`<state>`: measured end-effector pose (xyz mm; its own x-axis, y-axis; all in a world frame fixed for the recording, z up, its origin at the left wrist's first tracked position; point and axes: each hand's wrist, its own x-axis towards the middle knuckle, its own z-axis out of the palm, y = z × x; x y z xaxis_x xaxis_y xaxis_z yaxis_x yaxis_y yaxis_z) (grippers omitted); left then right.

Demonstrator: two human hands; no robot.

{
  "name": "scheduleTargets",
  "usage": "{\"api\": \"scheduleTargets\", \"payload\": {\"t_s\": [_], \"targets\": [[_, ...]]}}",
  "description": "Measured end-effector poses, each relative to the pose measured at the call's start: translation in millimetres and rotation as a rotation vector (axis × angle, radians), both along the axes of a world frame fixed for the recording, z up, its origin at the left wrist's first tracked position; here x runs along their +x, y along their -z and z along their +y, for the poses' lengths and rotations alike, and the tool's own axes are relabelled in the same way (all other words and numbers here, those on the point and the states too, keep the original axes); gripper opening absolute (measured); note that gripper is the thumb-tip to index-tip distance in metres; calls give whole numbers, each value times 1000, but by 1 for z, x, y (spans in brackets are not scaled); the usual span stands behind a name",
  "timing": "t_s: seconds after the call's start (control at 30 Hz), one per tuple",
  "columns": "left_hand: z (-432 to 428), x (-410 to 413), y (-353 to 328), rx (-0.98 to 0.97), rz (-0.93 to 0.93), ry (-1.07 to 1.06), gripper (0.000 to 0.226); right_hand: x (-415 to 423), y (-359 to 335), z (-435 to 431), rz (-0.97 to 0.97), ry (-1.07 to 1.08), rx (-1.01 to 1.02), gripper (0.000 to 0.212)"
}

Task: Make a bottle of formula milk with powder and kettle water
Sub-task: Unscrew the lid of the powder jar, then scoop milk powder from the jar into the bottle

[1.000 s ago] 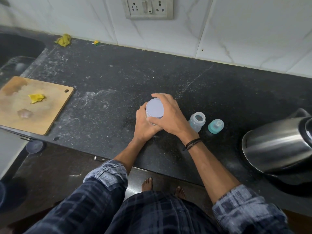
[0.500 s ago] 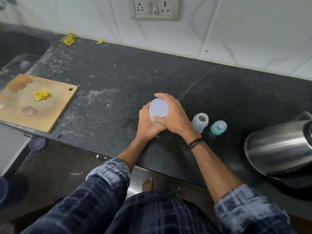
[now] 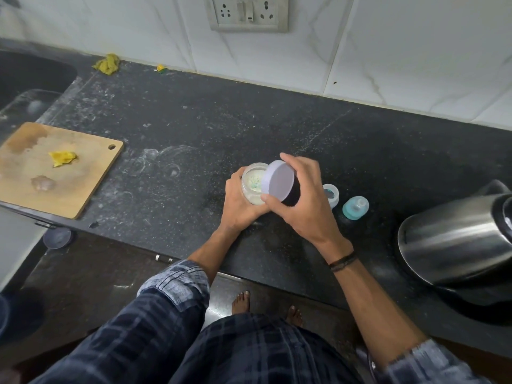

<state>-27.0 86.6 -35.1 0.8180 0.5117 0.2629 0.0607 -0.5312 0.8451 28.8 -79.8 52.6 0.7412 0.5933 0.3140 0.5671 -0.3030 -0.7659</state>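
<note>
The powder jar (image 3: 252, 189) stands on the black countertop (image 3: 249, 126), near its front edge, and its mouth is open. The fingers of the left hand (image 3: 237, 207) are curled around the glass wall of the jar and grip it from the left side. The right hand (image 3: 307, 209) holds the lid (image 3: 278, 180) between the thumb and the curled fingers. The lid is white on top with a dark side, it is tilted, and it sits off the jar at the right part of the rim. Inside the jar there is white powder with a small blue-green thing in it, which I cannot tell more exactly. Just to the right of the right hand stands a clear baby bottle (image 3: 331, 193) without its top, partly hidden by the hand. Beside it stands the teal teat cap (image 3: 355, 207), apart from the bottle. Further right, at the edge of the view, is a steel kettle (image 3: 454, 236). Far to the left a wooden cutting board (image 3: 91, 173) lies on the countertop with a yellow scrap (image 3: 62, 158) on it.
</note>
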Motion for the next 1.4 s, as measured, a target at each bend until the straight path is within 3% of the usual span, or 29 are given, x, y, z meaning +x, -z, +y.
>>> {"api": "scheduleTargets", "payload": {"t_s": [0.17,0.4,0.63,0.9,1.27,1.4], "targets": [[3,4,9,-88,42,-25,84,-23,29,-36,-56,85,-16,70],[2,0,6,-74,76,-17,86,-39,69,-51,45,169,-28,67],[-1,-1,0,-93,61,-10,84,-39,88,-47,71,132,-91,64],[-2,0,1,-111,60,-10,87,-42,100,-55,158,109,-156,78],[-1,4,-4,-147,18,-8,81,-41,102,-57,133,83,-256,79],[-1,3,-1,-143,47,-27,87,-44,71,-47,13,126,-225,48]]}}
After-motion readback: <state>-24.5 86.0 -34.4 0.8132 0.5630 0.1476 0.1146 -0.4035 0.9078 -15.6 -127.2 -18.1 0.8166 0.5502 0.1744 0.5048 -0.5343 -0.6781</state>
